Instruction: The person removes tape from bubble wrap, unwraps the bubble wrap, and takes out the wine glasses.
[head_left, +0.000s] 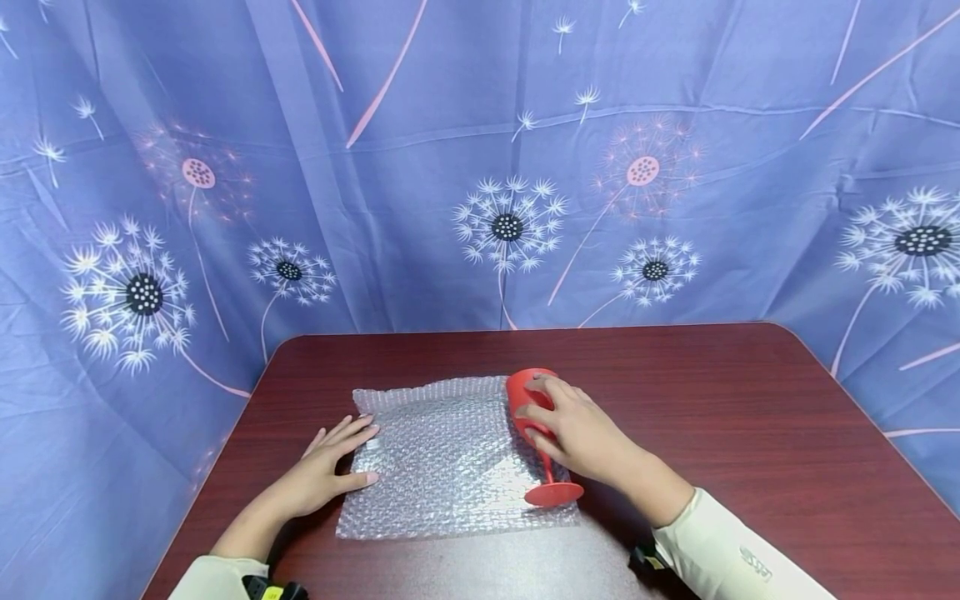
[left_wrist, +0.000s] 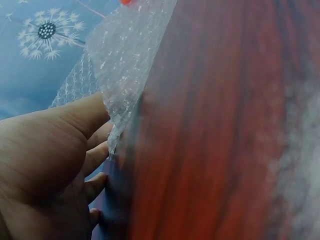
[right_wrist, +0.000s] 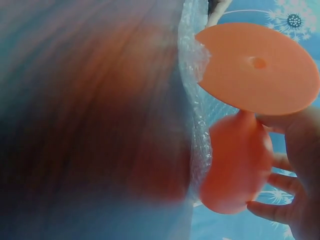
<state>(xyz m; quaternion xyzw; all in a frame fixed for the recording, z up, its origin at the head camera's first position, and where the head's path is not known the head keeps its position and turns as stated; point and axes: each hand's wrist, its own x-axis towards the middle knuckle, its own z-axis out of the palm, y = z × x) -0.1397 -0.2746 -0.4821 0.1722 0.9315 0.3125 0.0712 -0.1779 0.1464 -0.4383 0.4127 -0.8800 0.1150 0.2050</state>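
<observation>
A red plastic goblet (head_left: 530, 400) lies on its side along the right part of a sheet of bubble wrap (head_left: 442, 467), its round base toward the near edge. My right hand (head_left: 588, 429) holds the bowl from above and the right, fingers bent over it. From the right wrist, the goblet's base (right_wrist: 225, 65) faces the camera, with the fingers (right_wrist: 272, 211) against the bowl. My left hand (head_left: 322, 471) rests at the left edge of the wrap, fingers spread and fingertips on it. In the left wrist view, the thumb (left_wrist: 90, 112) lies by the wrap's raised corner (left_wrist: 117, 115).
Both sit on a dark red wooden table (head_left: 712, 392) with rounded far corners. Behind it hangs a blue cloth (head_left: 420, 250) with a dandelion print. A dark strapped device (head_left: 273, 588) is on the left wrist, another (head_left: 647, 560) on the right.
</observation>
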